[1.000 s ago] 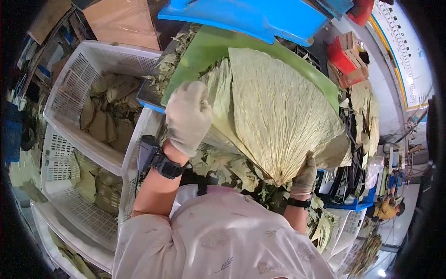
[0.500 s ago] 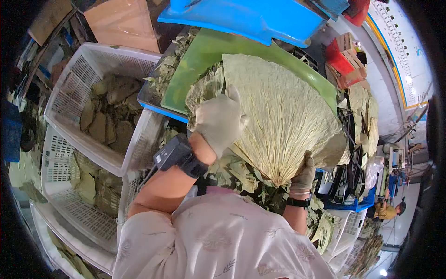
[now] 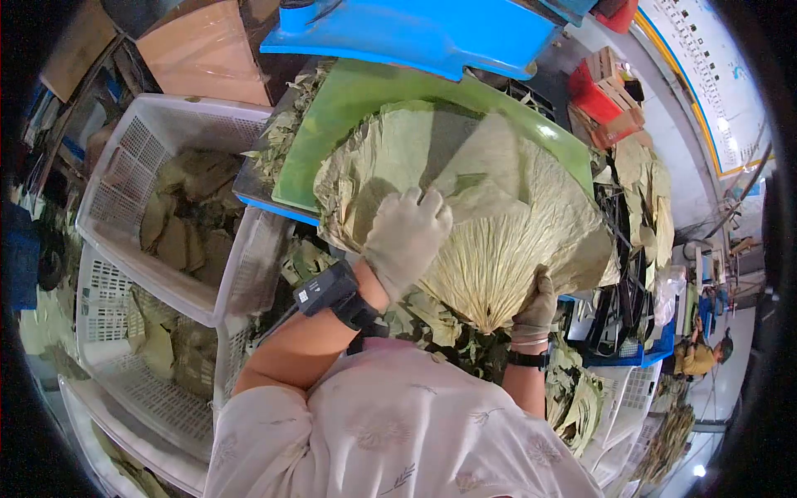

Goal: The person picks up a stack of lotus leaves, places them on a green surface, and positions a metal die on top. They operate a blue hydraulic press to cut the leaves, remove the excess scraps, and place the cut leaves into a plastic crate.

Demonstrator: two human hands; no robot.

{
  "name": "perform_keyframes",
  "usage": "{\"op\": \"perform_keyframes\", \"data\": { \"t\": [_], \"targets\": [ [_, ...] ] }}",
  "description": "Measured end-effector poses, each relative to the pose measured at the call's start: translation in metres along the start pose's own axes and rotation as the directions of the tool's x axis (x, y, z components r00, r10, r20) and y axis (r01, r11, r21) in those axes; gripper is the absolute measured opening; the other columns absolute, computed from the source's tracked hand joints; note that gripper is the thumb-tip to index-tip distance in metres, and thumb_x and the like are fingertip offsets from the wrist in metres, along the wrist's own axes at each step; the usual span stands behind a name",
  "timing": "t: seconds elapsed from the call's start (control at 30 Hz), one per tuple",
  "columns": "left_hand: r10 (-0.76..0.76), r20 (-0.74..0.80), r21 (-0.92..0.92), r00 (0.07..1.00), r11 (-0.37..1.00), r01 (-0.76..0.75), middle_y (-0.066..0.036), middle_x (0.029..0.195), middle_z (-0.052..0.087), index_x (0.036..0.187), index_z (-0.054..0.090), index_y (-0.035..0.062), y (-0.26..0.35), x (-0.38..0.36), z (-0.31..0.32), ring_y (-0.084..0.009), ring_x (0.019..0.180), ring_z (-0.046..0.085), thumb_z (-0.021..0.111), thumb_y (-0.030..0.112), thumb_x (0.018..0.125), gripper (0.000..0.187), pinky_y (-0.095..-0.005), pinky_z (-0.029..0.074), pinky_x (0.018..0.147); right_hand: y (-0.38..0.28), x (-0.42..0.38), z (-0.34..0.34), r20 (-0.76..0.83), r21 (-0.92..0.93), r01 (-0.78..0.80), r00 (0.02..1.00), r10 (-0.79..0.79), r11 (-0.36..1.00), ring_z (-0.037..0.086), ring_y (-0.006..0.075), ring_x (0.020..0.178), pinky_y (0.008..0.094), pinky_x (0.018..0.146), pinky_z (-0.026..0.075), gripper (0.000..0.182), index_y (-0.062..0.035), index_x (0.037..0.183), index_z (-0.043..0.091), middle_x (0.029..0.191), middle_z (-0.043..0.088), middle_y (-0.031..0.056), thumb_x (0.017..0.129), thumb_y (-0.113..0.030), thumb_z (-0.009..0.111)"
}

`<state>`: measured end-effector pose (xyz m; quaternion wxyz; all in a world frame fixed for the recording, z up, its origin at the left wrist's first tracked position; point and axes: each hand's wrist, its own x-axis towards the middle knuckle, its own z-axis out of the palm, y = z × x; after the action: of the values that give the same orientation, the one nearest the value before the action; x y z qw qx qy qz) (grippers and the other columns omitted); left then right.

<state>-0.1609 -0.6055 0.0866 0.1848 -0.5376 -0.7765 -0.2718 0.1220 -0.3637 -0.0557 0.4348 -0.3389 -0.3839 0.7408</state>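
A large dried lotus leaf (image 3: pixel 490 249), pale green-brown with ribs fanning from its stem point, lies spread over a green board (image 3: pixel 332 91). My left hand (image 3: pixel 407 239), in a light glove, rests on the left part of the leaf, its fingers stretched out and slightly bent. A flap of leaf stands or folds over near the top middle. At the lower right, my right hand (image 3: pixel 538 309), also gloved, grips the leaf's edge near the stem point, thumb on top; its other fingers are mostly hidden beneath.
White plastic baskets (image 3: pixel 158 286) holding dried leaf pieces stand on the left. A blue plastic tray (image 3: pixel 407 37) juts over the board's far edge. Leaf scraps (image 3: pixel 432 319) lie just before my body. A blue crate (image 3: pixel 614 358) is at the right; another person (image 3: pixel 696 357) is farther off.
The leaf now spreads farther left, with a flap folded at its top. My left hand has moved down and slightly right, off the upper edge. My right hand keeps its grip.
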Motion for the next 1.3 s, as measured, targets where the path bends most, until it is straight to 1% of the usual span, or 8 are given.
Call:
{"op": "perform_keyframes", "data": {
  "t": [0.27, 0.33, 0.67, 0.77, 0.83, 0.9, 1.2, 1.3],
  "targets": [
    [-0.101, 0.443, -0.069, 0.891, 0.987, 0.146, -0.013, 0.109, 0.064, 0.1, 0.071, 0.0074, -0.011, 0.013, 0.015, -0.0341, 0.104, 0.063, 0.074, 0.025, 0.082, 0.025, -0.0483, 0.053, 0.079, -0.009, -0.014, 0.026, -0.015, -0.004, -0.04, 0.999, 0.04, 0.999, 0.064, 0.0267, 0.116, 0.0411, 0.103, 0.052, 0.035, 0.0029, 0.129, 0.061, 0.13, 0.066, 0.0141, 0.107, -0.023, 0.052],
    [-0.051, 0.064, -0.041, 0.997, 0.998, 0.054, -0.013, 0.107, 0.064, 0.11, 0.068, 0.0047, -0.004, 0.014, 0.021, -0.032, 0.1, 0.063, 0.067, 0.016, 0.084, 0.028, -0.0463, 0.052, 0.08, -0.005, -0.009, 0.022, 0.007, 0.015, -0.01, 1.0, 0.01, 1.0, 0.064, 0.0263, 0.115, 0.0405, 0.104, 0.051, 0.034, 0.0032, 0.128, 0.061, 0.13, 0.066, 0.0143, 0.107, -0.023, 0.053],
    [-0.103, 0.259, -0.008, 0.96, 0.994, 0.109, -0.012, 0.103, 0.064, 0.112, 0.064, 0.0033, -0.001, 0.035, 0.025, -0.0314, 0.1, 0.063, 0.067, 0.01, 0.081, 0.032, -0.0467, 0.052, 0.081, -0.004, -0.01, 0.024, -0.101, 0.036, 0.024, 0.995, -0.02, 0.999, 0.065, 0.0247, 0.115, 0.038, 0.107, 0.05, 0.032, 0.0044, 0.126, 0.063, 0.128, 0.067, 0.015, 0.106, -0.019, 0.053],
    [-0.123, 0.188, -0.095, 0.974, 0.985, 0.143, -0.013, 0.094, 0.065, 0.104, 0.062, 0.0037, -0.005, 0.028, 0.028, -0.0328, 0.095, 0.064, 0.067, 0.01, 0.081, 0.024, -0.0471, 0.052, 0.078, -0.011, -0.018, 0.036, 0.032, 0.044, -0.039, 0.999, 0.038, 0.998, 0.065, 0.0256, 0.116, 0.039, 0.105, 0.052, 0.033, 0.0042, 0.127, 0.061, 0.129, 0.066, 0.0156, 0.107, -0.019, 0.051],
    [-0.166, -0.15, -0.291, 0.975, 0.949, 0.117, -0.017, 0.087, 0.062, 0.096, 0.059, 0.0037, -0.011, 0.018, 0.017, -0.0364, 0.087, 0.063, 0.068, 0.01, 0.084, 0.017, -0.0476, 0.051, 0.075, -0.011, -0.018, 0.034, 0.014, 0.017, -0.027, 1.0, 0.027, 0.999, 0.065, 0.0265, 0.116, 0.04, 0.103, 0.053, 0.034, 0.004, 0.13, 0.059, 0.131, 0.065, 0.0159, 0.107, -0.02, 0.05],
    [-0.339, -0.223, -0.315, 0.914, 0.912, 0.261, -0.02, 0.085, 0.059, 0.092, 0.054, 0.0023, -0.023, 0.008, -0.001, -0.0408, 0.083, 0.06, 0.069, 0.012, 0.086, 0.019, -0.0488, 0.05, 0.073, -0.015, -0.022, 0.042, -0.016, -0.01, -0.043, 0.999, 0.043, 0.999, 0.065, 0.0265, 0.116, 0.0404, 0.103, 0.053, 0.034, 0.0041, 0.131, 0.058, 0.131, 0.065, 0.0161, 0.107, -0.02, 0.051],
    [-0.71, 0.002, -0.469, 0.704, 0.622, 0.627, -0.02, 0.097, 0.063, 0.11, 0.058, -0.0019, -0.1, -0.053, -0.037, -0.037, 0.095, 0.063, 0.069, 0.0, 0.082, 0.031, -0.0426, 0.051, 0.085, -0.022, -0.031, 0.056, 0.028, 0.014, -0.04, 0.999, 0.039, 0.999, 0.067, 0.0258, 0.11, 0.0412, 0.097, 0.056, 0.035, 0.0023, 0.132, 0.058, 0.125, 0.067, 0.013, 0.104, -0.02, 0.057],
    [-0.636, -0.301, -0.278, 0.711, 0.771, 0.573, -0.019, 0.104, 0.063, 0.116, 0.059, 0.0006, -0.09, -0.039, -0.051, -0.0415, 0.1, 0.059, 0.069, 0.003, 0.082, 0.035, -0.0485, 0.05, 0.089, -0.023, -0.029, 0.056, -0.02, -0.066, -0.015, 1.0, 0.013, 0.998, 0.067, 0.0267, 0.112, 0.0418, 0.097, 0.056, 0.035, 0.0022, 0.131, 0.059, 0.127, 0.067, 0.0132, 0.105, -0.021, 0.054]
  ]
}}
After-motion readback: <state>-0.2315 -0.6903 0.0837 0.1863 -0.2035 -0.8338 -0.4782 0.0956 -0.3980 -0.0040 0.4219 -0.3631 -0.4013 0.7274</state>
